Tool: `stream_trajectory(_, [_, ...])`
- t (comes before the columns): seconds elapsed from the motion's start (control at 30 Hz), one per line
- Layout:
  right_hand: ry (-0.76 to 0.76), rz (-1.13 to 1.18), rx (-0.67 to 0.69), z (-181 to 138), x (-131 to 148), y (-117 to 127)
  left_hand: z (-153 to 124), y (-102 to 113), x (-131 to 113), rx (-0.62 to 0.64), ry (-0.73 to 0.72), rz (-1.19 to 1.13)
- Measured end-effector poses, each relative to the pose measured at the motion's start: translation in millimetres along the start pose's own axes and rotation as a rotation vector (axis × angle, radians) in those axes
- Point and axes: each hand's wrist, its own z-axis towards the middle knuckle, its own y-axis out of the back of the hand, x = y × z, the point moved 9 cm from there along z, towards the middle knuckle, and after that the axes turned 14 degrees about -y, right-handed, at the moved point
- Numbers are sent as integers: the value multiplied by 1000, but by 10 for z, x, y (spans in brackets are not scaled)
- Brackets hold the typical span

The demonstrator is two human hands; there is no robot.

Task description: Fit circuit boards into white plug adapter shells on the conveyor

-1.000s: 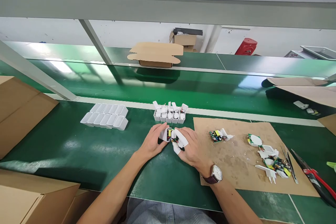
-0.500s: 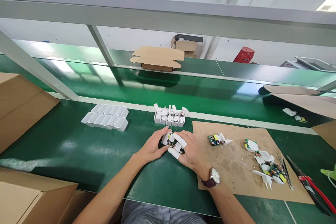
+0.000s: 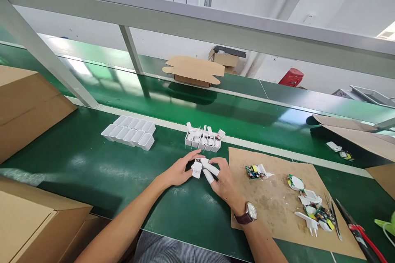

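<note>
Over the front of the green bench, my left hand holds a small white charger housing from its left side, fingers curled round it. My right hand, with white finger cots on its thumb and a finger, grips the same housing from the right. A white cover piece hangs at the housing's near side; most of the inside is hidden now. Just beyond my hands stands a row of white housings filled with parts, their loose white pieces sticking up. To the left lies a block of open white housings.
Brown cardboard on the right bears a circuit board, a pile of charger parts and tweezers. Red-handled pliers lie at its edge. Cartons stand left; a metal frame crosses above.
The housing has turned in my hands: its circuit board showed before, and a white cover piece now faces me. My right fingers have shifted on it. The whole view has tilted slightly.
</note>
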Motion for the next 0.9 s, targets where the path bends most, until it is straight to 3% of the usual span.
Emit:
stream_trajectory(0.27, [3, 145, 134, 29, -122, -184, 5, 25, 117, -79, 110, -115])
stream_trajectory(0.47, [-16, 215, 6, 8, -72, -30, -16, 34, 65, -136, 91, -63])
stream_trajectory(0.67, [-69, 187, 145, 6, -115, -192, 17, 41, 12, -170, 95, -30])
stream_trajectory(0.9, [-5, 226, 50, -9, -42, -84, -33, 116, -31, -248, 51, 16])
